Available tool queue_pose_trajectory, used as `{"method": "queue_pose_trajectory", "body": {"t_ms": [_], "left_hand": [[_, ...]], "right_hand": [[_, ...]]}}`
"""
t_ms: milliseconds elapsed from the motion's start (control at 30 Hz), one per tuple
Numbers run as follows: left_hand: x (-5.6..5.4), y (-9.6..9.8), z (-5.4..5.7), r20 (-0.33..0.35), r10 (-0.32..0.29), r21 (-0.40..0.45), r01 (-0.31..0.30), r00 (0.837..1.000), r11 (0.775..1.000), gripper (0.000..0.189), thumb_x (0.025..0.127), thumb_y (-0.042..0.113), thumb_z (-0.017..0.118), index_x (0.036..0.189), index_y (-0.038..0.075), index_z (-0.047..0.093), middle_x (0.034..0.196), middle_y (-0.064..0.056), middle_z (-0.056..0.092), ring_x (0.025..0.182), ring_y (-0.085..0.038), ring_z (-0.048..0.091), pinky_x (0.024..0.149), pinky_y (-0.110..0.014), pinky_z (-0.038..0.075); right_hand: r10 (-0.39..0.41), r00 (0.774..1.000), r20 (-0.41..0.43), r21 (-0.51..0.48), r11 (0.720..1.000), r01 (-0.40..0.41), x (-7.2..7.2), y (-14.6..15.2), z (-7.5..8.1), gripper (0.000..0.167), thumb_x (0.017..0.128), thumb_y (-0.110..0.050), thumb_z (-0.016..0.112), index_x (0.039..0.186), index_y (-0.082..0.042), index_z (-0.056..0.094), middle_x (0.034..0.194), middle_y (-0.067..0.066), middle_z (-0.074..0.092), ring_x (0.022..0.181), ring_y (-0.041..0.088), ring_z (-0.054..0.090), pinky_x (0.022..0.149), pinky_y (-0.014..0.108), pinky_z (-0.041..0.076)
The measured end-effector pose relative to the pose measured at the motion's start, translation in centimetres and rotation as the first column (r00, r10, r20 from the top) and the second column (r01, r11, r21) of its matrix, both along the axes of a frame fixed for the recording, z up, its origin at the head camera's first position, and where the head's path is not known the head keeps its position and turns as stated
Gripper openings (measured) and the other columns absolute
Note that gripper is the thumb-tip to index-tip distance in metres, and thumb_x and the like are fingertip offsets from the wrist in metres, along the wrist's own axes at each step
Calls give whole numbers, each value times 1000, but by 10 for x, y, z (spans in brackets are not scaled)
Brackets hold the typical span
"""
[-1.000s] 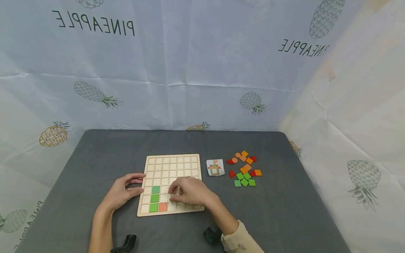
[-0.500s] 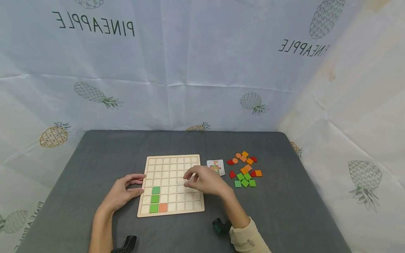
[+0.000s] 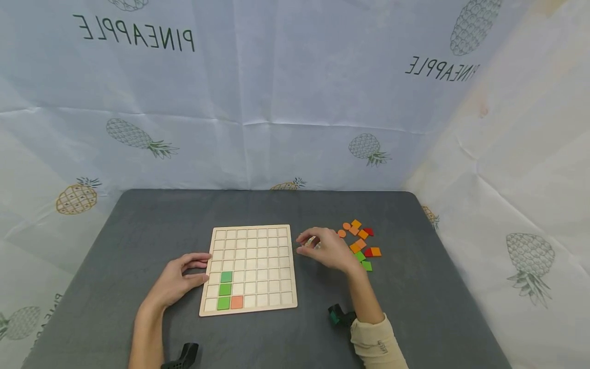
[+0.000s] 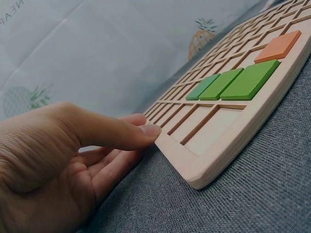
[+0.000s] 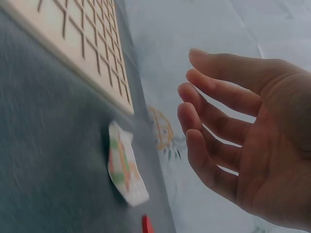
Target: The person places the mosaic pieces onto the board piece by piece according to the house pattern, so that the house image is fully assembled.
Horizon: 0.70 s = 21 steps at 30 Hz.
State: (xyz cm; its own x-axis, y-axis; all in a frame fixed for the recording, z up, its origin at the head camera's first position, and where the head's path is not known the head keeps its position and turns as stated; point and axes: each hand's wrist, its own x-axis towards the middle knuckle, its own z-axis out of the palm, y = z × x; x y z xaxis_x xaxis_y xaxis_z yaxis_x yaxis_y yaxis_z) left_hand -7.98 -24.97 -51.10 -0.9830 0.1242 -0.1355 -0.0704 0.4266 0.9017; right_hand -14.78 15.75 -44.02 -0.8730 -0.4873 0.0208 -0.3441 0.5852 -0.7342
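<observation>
A pale wooden grid board [image 3: 251,256] lies on the table. Three green square tiles [image 3: 225,289] stand in one column of it, with an orange-pink square tile [image 3: 236,302] beside the lowest. My left hand [image 3: 175,279] touches the board's left edge, thumb and fingers apart along it; the left wrist view shows the thumb tip [image 4: 150,130] against the rim. My right hand [image 3: 329,249] hovers over the small patterned card, covering most of it, its fingers loosely bent. In the right wrist view nothing is between those fingers, and the card [image 5: 125,165] lies below.
Loose orange [image 3: 363,234], red and green tiles lie right of the card, some of them hidden behind my right hand. Black devices are near both forearms, one by the right [image 3: 340,314]. A pineapple-print cloth [image 3: 258,92] hangs behind the table.
My right hand has moved from above the board to the right, over the card and beside the loose tiles. The left hand stays at the board's edge.
</observation>
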Motion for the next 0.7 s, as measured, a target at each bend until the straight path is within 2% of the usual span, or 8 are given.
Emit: {"method": "queue_pose_trajectory", "body": {"t_ms": [300, 533, 700], "left_hand": [[1, 0, 1, 3, -4, 12, 4, 1000, 1000, 59, 94, 1, 80, 149, -4, 59, 145, -26, 62, 110, 1, 67, 89, -18, 62], [0, 0, 1, -3, -4, 4, 4, 1000, 1000, 59, 94, 2, 81, 149, -4, 59, 144, -26, 63, 111, -1, 68, 89, -17, 62], [0, 0, 1, -5, -4, -6, 4, 1000, 1000, 59, 94, 2, 81, 149, -4, 60, 143, -25, 64, 111, -3, 69, 88, -17, 62]], "right_hand": [[-93, 995, 29, -24, 995, 93, -7, 33, 2, 26, 100, -20, 80, 121, -4, 78, 110, 10, 79, 83, 18, 68, 62, 27, 53], [-146, 989, 21, -18, 989, 146, -17, 66, 0, 28, 102, -19, 78, 123, -1, 77, 113, 13, 79, 96, 24, 72, 75, 31, 58], [-207, 978, 19, -5, 978, 208, -23, 91, -7, 29, 103, -19, 76, 125, 0, 76, 117, 17, 79, 99, 30, 73, 77, 33, 59]]}}
